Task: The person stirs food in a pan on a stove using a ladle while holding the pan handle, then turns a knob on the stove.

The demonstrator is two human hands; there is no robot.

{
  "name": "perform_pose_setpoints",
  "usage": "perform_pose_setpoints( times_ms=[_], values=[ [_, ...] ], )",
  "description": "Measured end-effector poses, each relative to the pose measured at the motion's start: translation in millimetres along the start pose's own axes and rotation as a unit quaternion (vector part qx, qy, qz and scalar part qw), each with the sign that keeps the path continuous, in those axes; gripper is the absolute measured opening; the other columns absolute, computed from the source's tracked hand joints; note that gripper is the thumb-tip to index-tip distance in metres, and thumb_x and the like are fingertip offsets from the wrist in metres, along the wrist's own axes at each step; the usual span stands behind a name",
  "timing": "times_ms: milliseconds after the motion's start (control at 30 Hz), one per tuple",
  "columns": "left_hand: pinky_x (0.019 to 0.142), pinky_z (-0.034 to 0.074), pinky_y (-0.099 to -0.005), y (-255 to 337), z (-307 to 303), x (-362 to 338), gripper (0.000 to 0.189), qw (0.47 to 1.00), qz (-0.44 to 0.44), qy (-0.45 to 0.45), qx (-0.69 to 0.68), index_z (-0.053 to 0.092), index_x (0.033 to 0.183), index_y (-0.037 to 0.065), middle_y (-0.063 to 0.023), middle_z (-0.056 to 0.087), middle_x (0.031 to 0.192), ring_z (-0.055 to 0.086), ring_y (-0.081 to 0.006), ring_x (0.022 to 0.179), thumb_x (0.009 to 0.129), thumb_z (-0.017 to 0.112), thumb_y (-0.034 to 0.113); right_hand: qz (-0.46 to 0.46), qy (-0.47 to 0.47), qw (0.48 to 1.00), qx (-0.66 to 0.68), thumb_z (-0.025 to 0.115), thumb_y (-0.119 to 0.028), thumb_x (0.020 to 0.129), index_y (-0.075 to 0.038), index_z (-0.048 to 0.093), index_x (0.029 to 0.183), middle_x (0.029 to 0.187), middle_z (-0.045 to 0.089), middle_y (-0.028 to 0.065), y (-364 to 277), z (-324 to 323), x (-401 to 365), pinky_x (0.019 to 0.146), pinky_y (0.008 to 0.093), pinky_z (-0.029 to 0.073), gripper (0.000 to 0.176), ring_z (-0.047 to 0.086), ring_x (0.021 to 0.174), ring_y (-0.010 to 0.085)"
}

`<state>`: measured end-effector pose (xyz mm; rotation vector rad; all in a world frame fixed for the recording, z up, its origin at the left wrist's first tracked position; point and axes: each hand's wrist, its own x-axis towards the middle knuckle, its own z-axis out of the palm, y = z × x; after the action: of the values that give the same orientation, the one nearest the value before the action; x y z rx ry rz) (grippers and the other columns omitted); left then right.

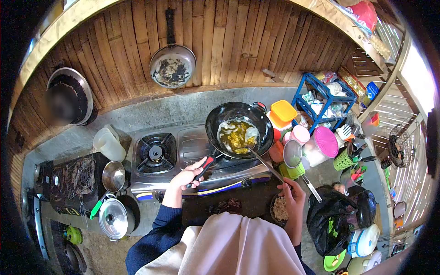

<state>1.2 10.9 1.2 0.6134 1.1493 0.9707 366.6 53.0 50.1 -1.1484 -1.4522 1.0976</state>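
A black wok [214,120] sits on the right burner of the steel gas stove [195,158]. Yellow liquid and whitish, frothy food [238,136] lie in its bottom. My left hand [189,177] is closed around the wok's red-and-black handle [201,171]. With the fingers of my right hand [293,197] I grip a long-handled metal cooking utensil [268,166]. Its far end dips into the food, so its shape is hidden. A bowl of pale, crumbly food [279,208] is beside my right hand, partly covered by it.
Left of the stove stand a lidded pot [114,217], a small saucepan [113,176] and a translucent jug [109,143]. To the right are a strainer [292,153], a pink-lidded container [326,142], a blue rack [324,94] and a black plastic bag [323,224]. A pan [173,66] hangs on the wall.
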Motion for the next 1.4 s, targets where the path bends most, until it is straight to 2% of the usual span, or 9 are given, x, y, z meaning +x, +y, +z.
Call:
perform_pose_setpoints(
  times_ms=[200, 400, 567, 800, 867, 1000, 1200, 1267, 1400],
  values=[
    [0.040, 0.032, -0.0184, 0.8, -0.5, 0.2, 0.050, 1.000, -0.002, 0.007, 0.005, 0.025, 0.142, 0.033, -0.0020, 0.046, 0.068, 0.034, -0.0052, 0.046, 0.097, 0.039, 0.016, 0.007, -0.009, 1.000, -0.004, 0.057, -0.012, 0.089, 0.001, 0.057, 0.114, 0.087, 0.067, 0.0074, 3.1, 19.5, 3.7, 0.057, 0.0195, 0.046, 0.028, 0.058, 0.065, 0.0059],
    [0.040, 0.032, -0.0184, 0.3, -1.7, 1.5, 0.049, 1.000, -0.004, -0.003, -0.014, 0.027, 0.142, 0.032, -0.0024, 0.047, 0.068, 0.034, -0.0053, 0.045, 0.097, 0.039, 0.017, -0.018, -0.022, 0.999, 0.037, 0.056, -0.010, 0.090, 0.001, 0.056, 0.116, 0.093, 0.066, 0.0083, 32.0, 40.3, 21.5, 0.059, 0.0214, 0.050, 0.029, 0.059, 0.068, 0.0080],
    [0.040, 0.032, -0.0185, 1.7, -0.6, 0.5, 0.049, 1.000, -0.009, 0.000, -0.023, 0.028, 0.141, 0.033, -0.0019, 0.047, 0.068, 0.035, -0.0052, 0.045, 0.097, 0.040, 0.017, -0.032, -0.021, 0.997, 0.060, 0.052, -0.008, 0.091, 0.003, 0.050, 0.121, 0.101, 0.063, 0.0124, 45.4, 55.6, 44.2, 0.062, 0.0237, 0.053, 0.032, 0.061, 0.079, 0.0124],
    [0.039, 0.032, -0.0185, 1.6, -0.8, 1.1, 0.049, 1.000, -0.008, 0.014, 0.008, 0.028, 0.141, 0.034, -0.0013, 0.047, 0.067, 0.036, -0.0056, 0.046, 0.097, 0.041, 0.018, -0.035, -0.026, 0.994, 0.104, 0.055, -0.010, 0.091, 0.000, 0.051, 0.122, 0.103, 0.064, 0.0095, 56.3, 69.8, 73.9, 0.064, 0.0239, 0.052, 0.033, 0.062, 0.075, 0.0111],
    [0.039, 0.031, -0.0184, 0.2, -2.9, 1.7, 0.049, 1.000, -0.008, -0.009, -0.023, 0.027, 0.141, 0.035, -0.0014, 0.047, 0.067, 0.036, -0.0057, 0.046, 0.097, 0.041, 0.018, -0.030, -0.027, 0.996, 0.075, 0.052, -0.009, 0.092, 0.002, 0.048, 0.123, 0.104, 0.062, 0.0129, 55.7, 72.0, 76.9, 0.062, 0.0246, 0.054, 0.034, 0.062, 0.085, 0.0144],
    [0.040, 0.031, -0.0190, 0.6, -2.2, 1.7, 0.049, 1.000, -0.009, 0.018, 0.014, 0.028, 0.141, 0.035, -0.0010, 0.046, 0.067, 0.035, -0.0059, 0.047, 0.097, 0.041, 0.019, -0.047, -0.028, 0.995, 0.078, 0.052, -0.009, 0.092, 0.002, 0.049, 0.123, 0.104, 0.062, 0.0128, 60.8, 68.7, 79.0, 0.062, 0.0244, 0.054, 0.033, 0.062, 0.086, 0.0141],
    [0.041, 0.031, -0.0190, 2.5, -0.1, 0.0, 0.048, 1.000, -0.009, -0.005, -0.025, 0.029, 0.140, 0.035, 0.0000, 0.045, 0.067, 0.033, -0.0058, 0.046, 0.096, 0.041, 0.019, -0.049, 0.002, 0.997, 0.056, 0.053, -0.009, 0.091, 0.000, 0.051, 0.121, 0.101, 0.064, 0.0107, 60.5, 49.4, 64.4, 0.057, 0.0206, 0.049, 0.031, 0.061, 0.074, 0.0104],
    [0.041, 0.030, -0.0183, 3.2, 1.3, 0.3, 0.049, 1.000, -0.007, 0.009, -0.010, 0.029, 0.140, 0.035, 0.0002, 0.045, 0.066, 0.033, -0.0057, 0.047, 0.096, 0.042, 0.018, -0.036, 0.009, 0.997, 0.066, 0.054, -0.009, 0.090, 0.002, 0.053, 0.118, 0.101, 0.063, 0.0100, 58.1, 42.6, 57.0, 0.062, 0.0237, 0.053, 0.030, 0.060, 0.081, 0.0100],
    [0.038, 0.031, -0.0177, 0.4, -1.6, 1.9, 0.049, 1.000, -0.007, 0.008, -0.021, 0.029, 0.141, 0.034, -0.0026, 0.046, 0.067, 0.035, -0.0056, 0.045, 0.097, 0.039, 0.016, 0.017, 0.012, 1.000, 0.015, 0.055, -0.009, 0.090, 0.002, 0.054, 0.118, 0.097, 0.065, 0.0093, 32.6, 22.8, 36.6, 0.062, 0.0236, 0.053, 0.030, 0.060, 0.075, 0.0098]
  ],
)
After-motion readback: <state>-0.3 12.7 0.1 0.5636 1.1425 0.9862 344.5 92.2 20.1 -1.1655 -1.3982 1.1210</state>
